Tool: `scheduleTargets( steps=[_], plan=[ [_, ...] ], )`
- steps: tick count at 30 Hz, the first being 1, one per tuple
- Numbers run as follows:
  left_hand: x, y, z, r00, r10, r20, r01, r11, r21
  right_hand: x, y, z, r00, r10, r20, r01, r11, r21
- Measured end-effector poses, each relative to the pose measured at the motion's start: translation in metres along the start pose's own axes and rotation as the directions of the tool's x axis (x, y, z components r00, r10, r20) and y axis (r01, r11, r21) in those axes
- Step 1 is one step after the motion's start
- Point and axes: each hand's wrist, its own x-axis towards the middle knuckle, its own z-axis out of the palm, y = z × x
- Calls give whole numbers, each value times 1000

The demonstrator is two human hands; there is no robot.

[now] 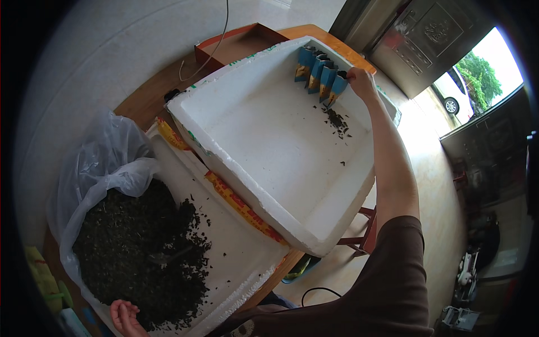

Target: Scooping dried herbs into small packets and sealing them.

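My right hand point(362, 84) pinches the top of the nearest blue-and-tan packet point(337, 87) in the far right corner of a white polystyrene foam box point(261, 139). Several more such packets point(316, 75) stand upright in a row beside it, dark leaf showing at their tops. Spilled dark leaf bits point(337, 121) lie on the box floor below them. At the lower left, my left hand point(124, 318) has loosely curled fingers and nothing visible in it. It rests at the edge of a heap of dark dried leaves point(126, 248), probably tea, which spreads out of a clear plastic bag point(122, 139).
The heap lies on a white foam lid point(248, 257) with yellow-and-red tape point(244, 204). A translucent scoop-like tool point(162, 257) sits in the leaves. Behind the box are an open orange-brown carton point(240, 42) and a cable point(223, 38). A red stool point(362, 236) stands below right.
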Motion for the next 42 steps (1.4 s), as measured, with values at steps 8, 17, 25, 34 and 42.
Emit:
scheduleTargets(
  steps=[8,17,25,34,42],
  plan=[
    [1,-4,-3,1000,27,-1,-27,999,-24,-1,-4,-3,999,24,46,-20,996,-83],
    [0,-5,-4,999,31,-24,-32,999,-27,-6,-19,-13,991,47,124,-34,994,-105],
    [1,-8,-1,999,41,2,-41,999,-16,-2,-11,-9,982,100,159,-93,994,-51],
    [-3,-9,-5,998,57,5,-57,998,-40,-9,-28,-18,981,165,100,-166,986,2],
    [-13,-6,-22,994,106,38,-96,976,-193,-10,-40,-38,1000,-27,9,16,790,613]
  ],
)
